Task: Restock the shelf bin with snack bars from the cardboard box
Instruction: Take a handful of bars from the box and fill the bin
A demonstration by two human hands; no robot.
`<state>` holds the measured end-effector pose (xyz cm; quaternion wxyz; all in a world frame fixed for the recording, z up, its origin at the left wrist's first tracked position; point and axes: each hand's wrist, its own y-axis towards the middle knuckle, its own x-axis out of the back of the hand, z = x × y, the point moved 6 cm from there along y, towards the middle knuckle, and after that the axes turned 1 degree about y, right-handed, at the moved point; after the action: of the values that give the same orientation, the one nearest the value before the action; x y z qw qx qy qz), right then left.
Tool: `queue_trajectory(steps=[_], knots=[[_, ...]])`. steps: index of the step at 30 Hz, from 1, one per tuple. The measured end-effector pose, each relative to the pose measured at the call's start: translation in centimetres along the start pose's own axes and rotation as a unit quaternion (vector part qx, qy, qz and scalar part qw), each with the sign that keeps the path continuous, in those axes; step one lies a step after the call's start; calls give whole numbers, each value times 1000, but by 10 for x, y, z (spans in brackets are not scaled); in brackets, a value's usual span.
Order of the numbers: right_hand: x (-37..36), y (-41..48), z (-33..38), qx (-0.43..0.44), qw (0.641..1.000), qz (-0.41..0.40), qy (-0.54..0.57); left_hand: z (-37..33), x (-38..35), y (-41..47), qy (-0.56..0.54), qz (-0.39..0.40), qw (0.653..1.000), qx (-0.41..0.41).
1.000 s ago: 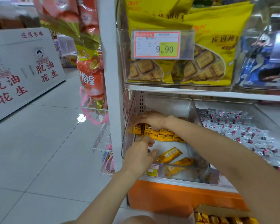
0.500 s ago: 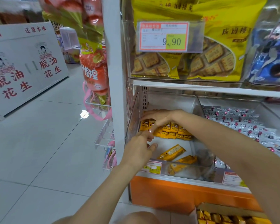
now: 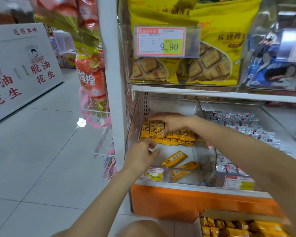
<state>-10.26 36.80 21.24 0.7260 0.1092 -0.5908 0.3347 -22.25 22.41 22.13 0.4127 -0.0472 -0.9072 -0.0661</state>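
My right hand lies flat, fingers spread, on the snack bars ranked along the back edge of the shelf bin. My left hand curls at its front left corner; I can't tell whether it holds anything. The upper shelf overhangs the bin. The cardboard box sits below right.

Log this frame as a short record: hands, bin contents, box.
bin: clear, rows of bars at the back, two loose bars lying in front
right hand: straight fingers on the rows of bars
left hand: at the bin's front-left corner, grip unclear
cardboard box: lower right, open, bars inside
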Motion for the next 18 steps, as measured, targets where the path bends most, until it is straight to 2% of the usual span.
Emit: queue_trajectory(steps=[3, 6, 10, 13, 15, 18], knots=[[16, -38, -27, -55, 997, 27, 38, 1, -11, 9, -23, 26, 999, 14], [29, -75, -52, -105, 994, 15, 1, -1, -26, 19, -31, 84, 996, 29], [40, -115, -41, -91, 991, -29, -91, -3, -56, 34, 34, 193, 979, 54], [32, -131, -13, -44, 984, -40, -167, -6, -78, 38, 148, 281, 947, 53], [17, -133, 6, -7, 981, -6, -194, -10, -86, 38, 195, 329, 923, 41], [-7, -127, 20, -1, 973, 88, -212, -12, -87, 45, 201, 342, 917, 42]])
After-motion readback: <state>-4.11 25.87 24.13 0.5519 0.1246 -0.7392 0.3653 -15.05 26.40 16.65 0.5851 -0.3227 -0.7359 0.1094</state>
